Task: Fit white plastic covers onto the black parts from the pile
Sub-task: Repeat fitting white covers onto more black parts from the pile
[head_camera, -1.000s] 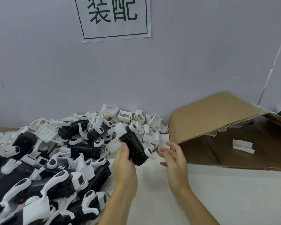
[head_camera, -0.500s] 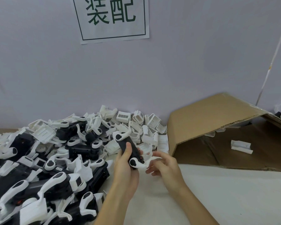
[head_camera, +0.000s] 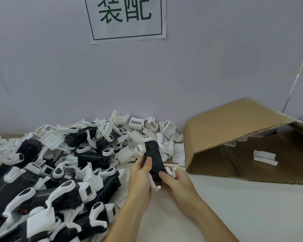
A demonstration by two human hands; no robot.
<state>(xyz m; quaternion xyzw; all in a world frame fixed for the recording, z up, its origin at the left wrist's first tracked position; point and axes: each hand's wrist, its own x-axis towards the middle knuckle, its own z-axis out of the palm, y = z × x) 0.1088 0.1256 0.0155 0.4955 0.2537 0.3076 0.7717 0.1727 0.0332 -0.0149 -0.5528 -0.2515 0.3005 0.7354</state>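
Plainly, the desk point(head_camera: 252, 206) is laid out so that stock is within reach: most of its surface from nine to eleven o'clock is taken by the pile point(head_camera: 63, 172) of black parts, many already carrying white arms, with loose white plastic covers point(head_camera: 152, 126) heaped at the pile's far edge against the wall, at about twelve o'clock. A paper sign point(head_camera: 128, 18) with green characters is fixed to the wall above.

At two to three o'clock a cardboard box point(head_camera: 234, 123) is tipped on its side with its mouth turned toward the person, presumably so that pieces can be slid in or taken out without lifting; one white cover point(head_camera: 264, 157) is seen lying inside it.

Just ahead of the person, near the centre of the view, one black part point(head_camera: 154, 159) is held clear of the desk, its long axis pointing toward twelve o'clock, so that both ends are exposed. The left hand point(head_camera: 140, 173) is wrapped round its body, thumb laid on the top face, which is judged to steady it. The right hand point(head_camera: 175, 182) is closed round the near end, thumb pressed on the black surface, fingers curled under a white piece point(head_camera: 171, 172) there. Whether that piece is a cover being seated or an attached arm cannot be told.
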